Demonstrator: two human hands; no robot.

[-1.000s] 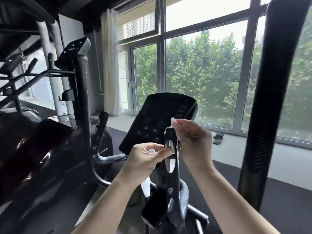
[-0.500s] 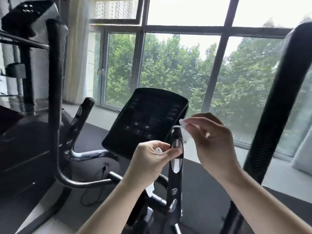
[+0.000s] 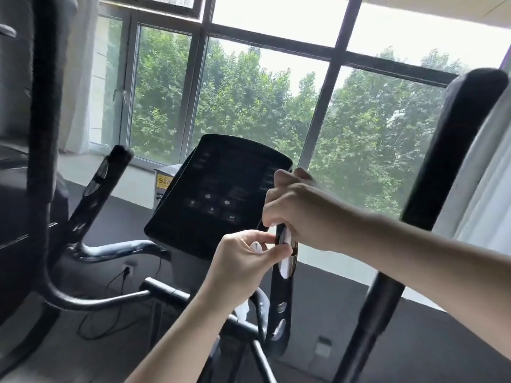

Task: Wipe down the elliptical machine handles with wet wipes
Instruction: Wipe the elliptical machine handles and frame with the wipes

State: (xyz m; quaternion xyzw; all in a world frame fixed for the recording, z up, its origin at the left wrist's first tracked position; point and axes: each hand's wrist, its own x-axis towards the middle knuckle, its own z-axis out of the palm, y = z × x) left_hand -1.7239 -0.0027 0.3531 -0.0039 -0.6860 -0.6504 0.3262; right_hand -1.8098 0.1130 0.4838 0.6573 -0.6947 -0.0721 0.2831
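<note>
1. We have both hands on the short inner handle [image 3: 280, 297] just right of the console [image 3: 218, 192].
2. Right hand [image 3: 301, 214] wraps the handle's top, fingers curled shut around it.
3. Left hand [image 3: 243, 261] sits just below, thumb and forefinger pinched on the white wipe [image 3: 255, 247] beside the handle's left edge.
4. A bit of wipe shows between those fingertips; more white hangs under the left wrist.
5. Whether the right hand also holds wipe, we cannot tell.
6. Tall outer handle [image 3: 431, 189] stands apart on the right, untouched.

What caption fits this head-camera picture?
Both hands, left and right, wrap a wipe around the inner handle.
</note>
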